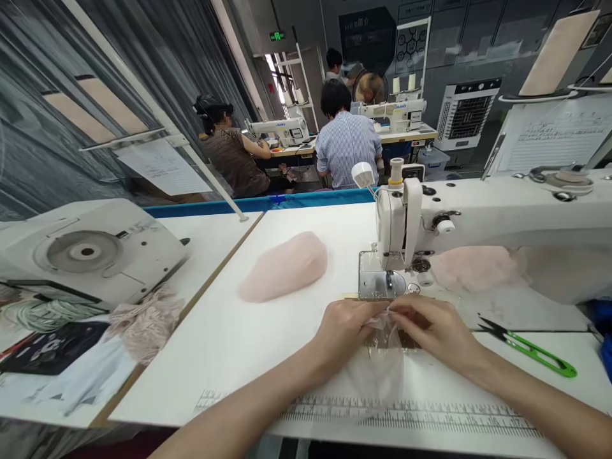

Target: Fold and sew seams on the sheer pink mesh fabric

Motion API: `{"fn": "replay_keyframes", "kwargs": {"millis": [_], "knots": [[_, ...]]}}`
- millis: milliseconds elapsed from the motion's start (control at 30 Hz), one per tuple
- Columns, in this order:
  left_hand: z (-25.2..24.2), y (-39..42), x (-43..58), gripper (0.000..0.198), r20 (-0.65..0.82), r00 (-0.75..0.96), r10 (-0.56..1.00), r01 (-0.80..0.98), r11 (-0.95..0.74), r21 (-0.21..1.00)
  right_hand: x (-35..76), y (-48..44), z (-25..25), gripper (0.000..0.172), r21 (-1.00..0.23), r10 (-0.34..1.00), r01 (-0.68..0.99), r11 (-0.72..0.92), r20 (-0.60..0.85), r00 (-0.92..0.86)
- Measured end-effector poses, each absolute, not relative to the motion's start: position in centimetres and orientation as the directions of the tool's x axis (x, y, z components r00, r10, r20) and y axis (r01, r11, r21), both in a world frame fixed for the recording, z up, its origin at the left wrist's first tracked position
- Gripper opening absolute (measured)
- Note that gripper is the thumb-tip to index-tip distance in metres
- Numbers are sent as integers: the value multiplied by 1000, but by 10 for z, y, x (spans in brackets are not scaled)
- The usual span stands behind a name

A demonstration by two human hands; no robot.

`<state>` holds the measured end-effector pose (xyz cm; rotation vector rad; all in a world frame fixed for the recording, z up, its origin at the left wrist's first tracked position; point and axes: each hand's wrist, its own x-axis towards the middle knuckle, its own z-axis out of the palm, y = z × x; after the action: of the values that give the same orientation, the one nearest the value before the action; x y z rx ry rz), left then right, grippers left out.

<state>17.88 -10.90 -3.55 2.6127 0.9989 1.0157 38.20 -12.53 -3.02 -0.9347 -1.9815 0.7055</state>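
A piece of thin, sheer pale fabric (377,370) hangs from my fingers just in front of the sewing machine's needle plate (370,280). Its upper edge is pinched by my left hand (345,325) and, close beside it, by my right hand (433,322). Both sets of fingertips nearly meet below the presser foot (392,279). The lower part of the fabric drapes over the white table towards the printed ruler (406,414). To the left lies a pale pink fabric piece (287,266); another pink piece (475,268) rests under the machine arm.
Green thread snips (530,350) lie right of my right hand. The sewing machine (497,204) stands over the table's right side. At left are another machine (86,252), a tangle of pinkish yarn (148,322) and green cord (55,314). Several people sit or stand beyond the blue edge.
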Motion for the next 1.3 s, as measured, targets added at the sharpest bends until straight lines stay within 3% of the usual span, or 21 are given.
{"fn": "replay_keyframes", "kwargs": {"millis": [233,600,1000,1300], "knots": [[-37,-110,179,28,554,562,614,531,-782,328,380,-123,-30,14,-788,844,359,500,351,-407],[-35,-112,182,16,528,554,644,544,-760,356,380,-124,-32,14,-765,839,387,515,357,-410],[-38,-113,181,17,530,555,641,570,-758,318,379,-125,-34,16,-781,845,382,495,329,-422],[-19,-103,187,27,371,585,722,646,-691,325,383,-120,-37,18,-770,856,401,496,354,-378]]}}
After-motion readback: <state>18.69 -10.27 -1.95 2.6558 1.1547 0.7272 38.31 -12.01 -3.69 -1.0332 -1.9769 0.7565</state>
